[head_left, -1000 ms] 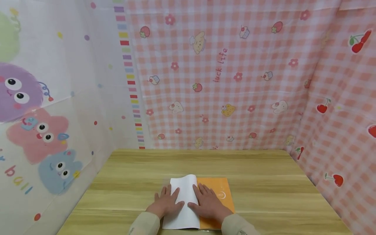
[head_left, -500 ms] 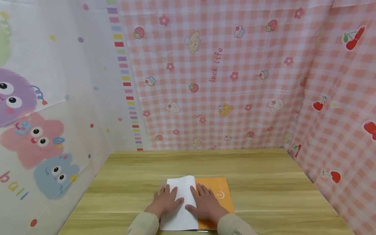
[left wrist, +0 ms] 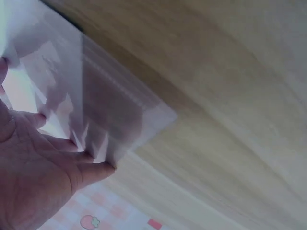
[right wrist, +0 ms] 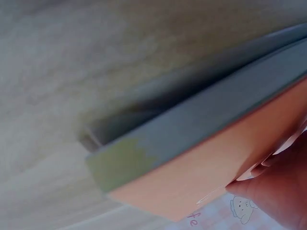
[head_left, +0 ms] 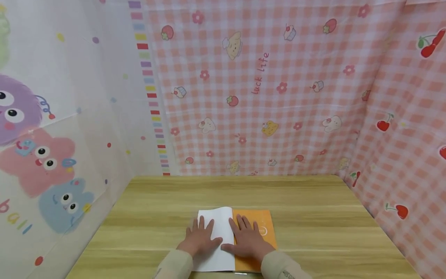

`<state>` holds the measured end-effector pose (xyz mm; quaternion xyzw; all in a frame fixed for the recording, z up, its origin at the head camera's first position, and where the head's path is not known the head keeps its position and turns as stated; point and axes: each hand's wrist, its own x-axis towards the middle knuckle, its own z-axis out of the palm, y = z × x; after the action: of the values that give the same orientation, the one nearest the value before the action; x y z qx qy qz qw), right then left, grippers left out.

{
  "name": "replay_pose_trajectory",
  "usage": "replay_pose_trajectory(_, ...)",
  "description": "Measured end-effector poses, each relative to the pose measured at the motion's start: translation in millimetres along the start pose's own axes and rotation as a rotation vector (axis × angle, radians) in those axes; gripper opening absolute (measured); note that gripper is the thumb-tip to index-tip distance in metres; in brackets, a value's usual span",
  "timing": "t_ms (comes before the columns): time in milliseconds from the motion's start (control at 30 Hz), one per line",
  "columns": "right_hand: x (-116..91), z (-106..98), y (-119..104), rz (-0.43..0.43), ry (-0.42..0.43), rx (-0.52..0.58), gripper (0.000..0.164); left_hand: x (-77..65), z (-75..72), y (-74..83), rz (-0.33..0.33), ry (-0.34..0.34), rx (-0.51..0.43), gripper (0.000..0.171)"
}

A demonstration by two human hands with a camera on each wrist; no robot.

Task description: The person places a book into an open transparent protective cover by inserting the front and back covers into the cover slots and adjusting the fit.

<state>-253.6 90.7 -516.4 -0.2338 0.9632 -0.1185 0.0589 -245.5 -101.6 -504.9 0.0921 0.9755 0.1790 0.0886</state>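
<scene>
An open book lies on the wooden table, its white page to the left and an orange side with a white logo to the right. My left hand rests on the white page, fingers spread. In the left wrist view its fingers touch a clear plastic sheet that reaches past the page's edge. Across the fold, my right hand lies on the orange side with its fingers extended and its thumb over the white page. The thick page block shows edge-on in the right wrist view.
A pink checked cloth with cartoon prints hangs behind the table and along the right. On the left hangs a white cloth with cartoon figures. Bare wood surrounds the book.
My left hand has slid slightly right over the white page. The right hand's fingers have spread a little on the orange side. The head view has shifted slightly; the book stays open.
</scene>
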Motion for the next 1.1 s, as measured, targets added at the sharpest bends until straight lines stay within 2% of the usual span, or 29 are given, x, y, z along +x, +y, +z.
replay_pose_trajectory(200,5,12,5,0.005,0.014,-0.051,0.097,7.5,1.9,6.4,-0.059,0.008,0.025,0.079)
replay_pose_trajectory(300,6,14,5,-0.001,0.021,-0.062,0.099,9.4,3.8,7.2,-0.048,0.024,0.061,0.079)
replay_pose_trajectory(433,9,20,10,0.005,0.038,-0.09,0.1,10.0,5.0,6.3,0.031,0.044,0.099,0.073)
replay_pose_trajectory(633,13,27,16,0.025,0.052,-0.106,0.102,9.9,6.4,9.6,0.173,0.041,0.087,0.059)
replay_pose_trajectory(733,13,27,15,0.026,0.063,-0.107,0.103,8.9,7.6,12.7,0.205,0.039,0.116,0.055)
replay_pose_trajectory(933,6,24,13,0.002,0.098,-0.077,0.102,8.5,11.3,16.8,0.174,0.012,0.17,0.056)
replay_pose_trajectory(1100,-2,18,10,-0.019,0.101,-0.054,0.099,8.3,14.3,18.3,0.137,-0.022,0.162,0.059)
